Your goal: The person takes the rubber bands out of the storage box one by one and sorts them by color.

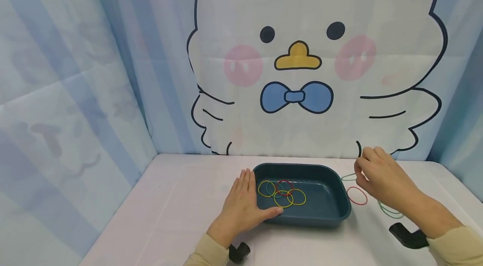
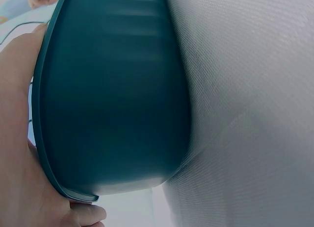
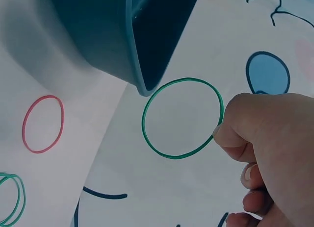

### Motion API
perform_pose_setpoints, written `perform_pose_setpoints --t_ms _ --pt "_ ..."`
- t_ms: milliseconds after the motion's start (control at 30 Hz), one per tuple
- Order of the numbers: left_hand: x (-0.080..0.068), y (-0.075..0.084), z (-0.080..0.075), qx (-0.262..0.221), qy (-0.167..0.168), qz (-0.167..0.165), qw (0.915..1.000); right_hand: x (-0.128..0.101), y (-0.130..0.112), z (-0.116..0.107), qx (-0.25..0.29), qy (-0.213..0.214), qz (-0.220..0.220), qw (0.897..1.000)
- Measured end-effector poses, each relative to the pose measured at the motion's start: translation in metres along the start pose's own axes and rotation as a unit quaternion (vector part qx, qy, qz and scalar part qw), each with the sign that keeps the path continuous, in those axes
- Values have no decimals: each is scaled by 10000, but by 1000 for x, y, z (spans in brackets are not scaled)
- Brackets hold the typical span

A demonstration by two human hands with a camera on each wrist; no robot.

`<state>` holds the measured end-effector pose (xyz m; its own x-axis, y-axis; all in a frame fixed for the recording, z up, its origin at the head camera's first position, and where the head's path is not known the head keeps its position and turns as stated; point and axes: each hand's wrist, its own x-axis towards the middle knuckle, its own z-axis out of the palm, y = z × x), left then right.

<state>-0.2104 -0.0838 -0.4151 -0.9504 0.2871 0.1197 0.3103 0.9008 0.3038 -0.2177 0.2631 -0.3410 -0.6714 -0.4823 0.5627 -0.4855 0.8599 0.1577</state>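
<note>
Right wrist view shows the right hand (image 3: pixel 267 153) pinching a green rubber band (image 3: pixel 182 118) beside the tray (image 3: pixel 147 36), which the flat left hand (image 1: pixel 241 207) steadies; that thin pinch could slip, dropping it on the tabletop (image 1: pixel 170 215).

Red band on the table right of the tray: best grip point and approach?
Red band lies flat on the table, apart from the tray and the green bands. Probably best from above: pinch its right-hand arc, the side facing the right hand, since that side is away from the tray wall. It is thin and flat, so fingertips must press down and nip one strand.
</note>
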Motion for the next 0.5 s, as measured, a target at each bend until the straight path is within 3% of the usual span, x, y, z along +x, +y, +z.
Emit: perform_pose_setpoints --t_ms 300,500 --pt "1 0 1 -97 -64 -43 9999 -14 15 1 -63 300 -91 9995" --pt "1 0 1 -95 -56 -54 9999 -24 23 2 -166 64 172 9997"
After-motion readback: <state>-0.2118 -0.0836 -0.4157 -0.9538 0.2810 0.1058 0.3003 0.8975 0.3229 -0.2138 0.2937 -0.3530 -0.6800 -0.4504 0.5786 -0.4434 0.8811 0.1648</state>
